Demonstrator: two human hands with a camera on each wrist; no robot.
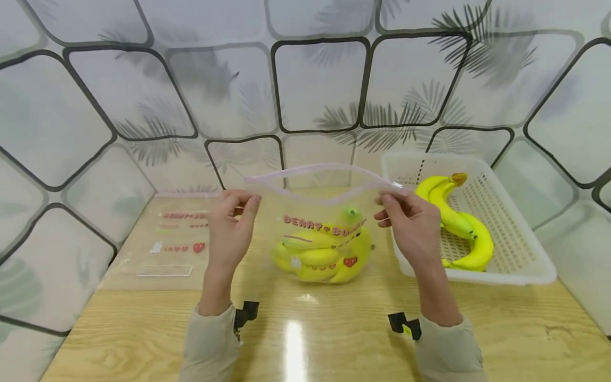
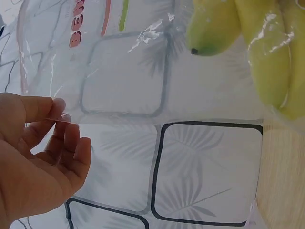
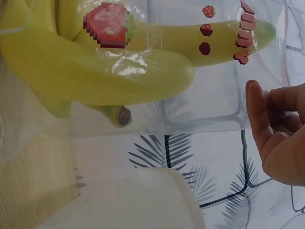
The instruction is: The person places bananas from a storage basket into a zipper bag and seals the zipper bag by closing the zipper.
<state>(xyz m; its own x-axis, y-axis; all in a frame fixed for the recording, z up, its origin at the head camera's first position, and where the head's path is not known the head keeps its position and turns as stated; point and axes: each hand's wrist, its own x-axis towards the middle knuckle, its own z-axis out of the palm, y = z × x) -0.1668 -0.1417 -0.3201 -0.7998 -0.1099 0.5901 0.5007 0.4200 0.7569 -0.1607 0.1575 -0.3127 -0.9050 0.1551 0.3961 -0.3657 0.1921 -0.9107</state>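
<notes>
A clear zip bag [image 1: 320, 212] with a pink zip edge and berry print stands upright at the middle of the table, its mouth parted. Several yellow bananas [image 1: 320, 257] lie in its lower part. My left hand [image 1: 234, 223] pinches the bag's upper left edge between thumb and forefinger; in the left wrist view the left hand [image 2: 45, 148] has its other fingers loosely bent. At the upper right corner, near the white zip slider, my right hand [image 1: 412, 220] pinches the bag with thumb and fingers. The right wrist view shows the right hand [image 3: 281, 129] at the bag's edge.
On the right a white plastic basket [image 1: 520, 239] holds more bananas [image 1: 472, 249]. A flat clear bag [image 1: 167, 260] with the same print lies on the left of the wooden table [image 1: 343, 334]. Patterned cloth [image 1: 320, 85] rises behind and at both sides.
</notes>
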